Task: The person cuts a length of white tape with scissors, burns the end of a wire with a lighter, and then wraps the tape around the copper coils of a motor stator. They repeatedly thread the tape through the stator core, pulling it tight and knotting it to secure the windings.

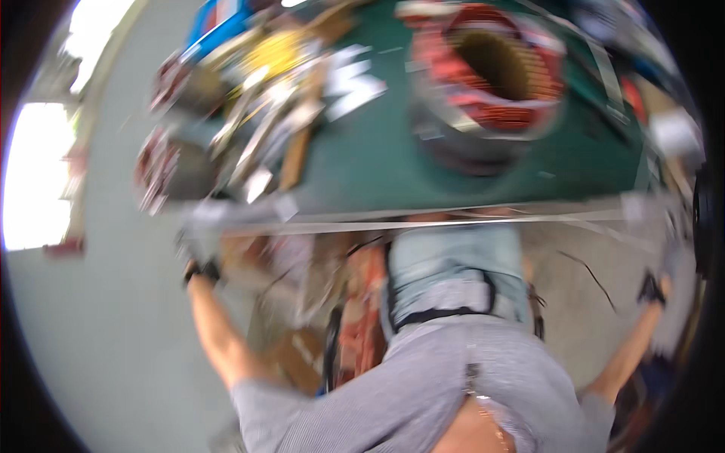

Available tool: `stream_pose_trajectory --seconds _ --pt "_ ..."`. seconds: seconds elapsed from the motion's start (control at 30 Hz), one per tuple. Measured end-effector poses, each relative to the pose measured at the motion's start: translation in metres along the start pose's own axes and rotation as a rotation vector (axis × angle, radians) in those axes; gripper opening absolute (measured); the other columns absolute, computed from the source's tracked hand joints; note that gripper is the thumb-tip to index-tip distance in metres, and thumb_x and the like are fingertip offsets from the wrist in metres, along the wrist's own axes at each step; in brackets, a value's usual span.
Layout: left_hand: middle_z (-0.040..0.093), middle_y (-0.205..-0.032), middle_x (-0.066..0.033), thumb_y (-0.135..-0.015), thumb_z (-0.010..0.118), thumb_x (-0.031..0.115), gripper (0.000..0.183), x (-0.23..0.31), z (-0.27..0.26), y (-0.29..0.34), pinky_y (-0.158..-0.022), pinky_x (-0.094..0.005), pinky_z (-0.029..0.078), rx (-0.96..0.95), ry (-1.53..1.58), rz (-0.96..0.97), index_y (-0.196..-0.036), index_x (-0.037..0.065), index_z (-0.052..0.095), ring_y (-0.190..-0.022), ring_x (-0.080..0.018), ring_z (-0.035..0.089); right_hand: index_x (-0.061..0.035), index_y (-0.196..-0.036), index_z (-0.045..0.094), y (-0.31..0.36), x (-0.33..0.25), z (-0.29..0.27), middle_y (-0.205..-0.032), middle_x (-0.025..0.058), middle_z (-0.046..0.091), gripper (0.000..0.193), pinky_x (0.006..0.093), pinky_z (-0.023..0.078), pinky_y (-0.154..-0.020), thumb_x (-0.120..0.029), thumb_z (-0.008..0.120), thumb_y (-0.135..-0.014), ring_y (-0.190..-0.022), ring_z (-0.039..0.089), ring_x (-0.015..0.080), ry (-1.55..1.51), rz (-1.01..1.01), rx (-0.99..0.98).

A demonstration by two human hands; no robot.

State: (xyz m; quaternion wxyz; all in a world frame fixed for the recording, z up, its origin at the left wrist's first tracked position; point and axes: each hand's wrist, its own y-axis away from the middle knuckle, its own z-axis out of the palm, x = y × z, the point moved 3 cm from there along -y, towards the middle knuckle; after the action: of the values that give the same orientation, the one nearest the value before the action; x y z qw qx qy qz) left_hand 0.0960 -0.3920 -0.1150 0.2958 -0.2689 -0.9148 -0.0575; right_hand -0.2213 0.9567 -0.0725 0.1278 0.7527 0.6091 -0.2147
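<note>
My arms are spread wide. My left hand (192,245) is at the front left corner of the green-topped table (355,162), smeared by motion, with a dark band round its wrist. Far to the right, my right hand (668,263) is by the table's front right corner, also blurred and dark-banded. A long pale strip (423,224) runs along the front edge between them; I cannot tell whether either hand holds it. On the table, nearer the right, stands a large motor stator (483,128) with red windings round its open bore.
Two smaller stators (192,170) sit at the table's left edge. Beside them lie blurred long-handled tools (260,140), a yellow bundle (276,51), white paper pieces (355,83) and a blue box (219,26). Cardboard (298,359) lies below. A white roll (676,136) is at the right.
</note>
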Motion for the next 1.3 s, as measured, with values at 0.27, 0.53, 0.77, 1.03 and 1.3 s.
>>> stream_pose_trajectory --seconds 0.27,0.53,0.77,1.03,1.3 --pt "0.059 -0.098 -0.0101 -0.090 0.050 0.023 0.028 0.065 0.015 0.037 -0.080 -0.0320 0.043 0.002 -0.244 -0.036 -0.104 0.001 0.057 -0.088 -0.0191 0.051 -0.0082 -0.100 0.063 0.007 -0.098 -0.015 -0.089 0.0140 0.064 0.026 0.0372 0.047 -0.077 -0.028 0.061 -0.084 -0.082 0.061 0.0275 0.463 0.045 0.324" --pt "0.056 -0.102 -0.0104 -0.090 0.049 0.024 0.030 0.164 0.073 0.093 -0.083 -0.0327 0.041 -0.088 -0.105 0.041 -0.108 0.001 0.055 -0.092 -0.0194 0.050 -0.0132 -0.105 0.064 0.007 -0.108 -0.045 -0.103 0.0146 0.064 0.029 0.0415 0.047 -0.082 -0.031 0.061 -0.083 -0.097 0.060 0.0339 0.526 0.403 0.438" --pt "0.054 -0.106 -0.0107 -0.090 0.048 0.026 0.032 0.192 0.093 0.107 -0.085 -0.0333 0.040 -0.148 -0.042 0.072 -0.111 0.002 0.053 -0.096 -0.0197 0.048 -0.0146 -0.109 0.061 0.029 -0.098 -0.074 -0.109 0.0153 0.062 0.033 0.0419 0.047 -0.085 -0.035 0.058 -0.084 -0.103 0.058 0.0343 0.602 0.620 0.500" --pt "0.052 -0.111 -0.0109 -0.091 0.048 0.028 0.035 0.200 0.102 0.112 -0.088 -0.0340 0.038 -0.176 -0.006 0.068 -0.115 0.002 0.050 -0.100 -0.0200 0.046 -0.0141 -0.107 0.062 0.081 -0.026 -0.162 -0.114 0.0158 0.060 0.034 0.0435 0.046 -0.089 -0.037 0.050 -0.085 -0.105 0.057 0.0346 0.762 0.765 0.627" --pt "0.049 -0.115 -0.0112 -0.091 0.047 0.029 0.038 0.201 0.098 0.118 -0.091 -0.0346 0.036 -0.176 0.002 0.044 -0.118 0.003 0.048 -0.104 -0.0203 0.045 -0.0107 -0.113 0.057 0.158 -0.008 -0.246 -0.118 0.0186 0.057 0.040 0.0434 0.042 -0.092 -0.038 0.043 -0.087 -0.111 0.053 0.0343 0.830 0.878 0.767"
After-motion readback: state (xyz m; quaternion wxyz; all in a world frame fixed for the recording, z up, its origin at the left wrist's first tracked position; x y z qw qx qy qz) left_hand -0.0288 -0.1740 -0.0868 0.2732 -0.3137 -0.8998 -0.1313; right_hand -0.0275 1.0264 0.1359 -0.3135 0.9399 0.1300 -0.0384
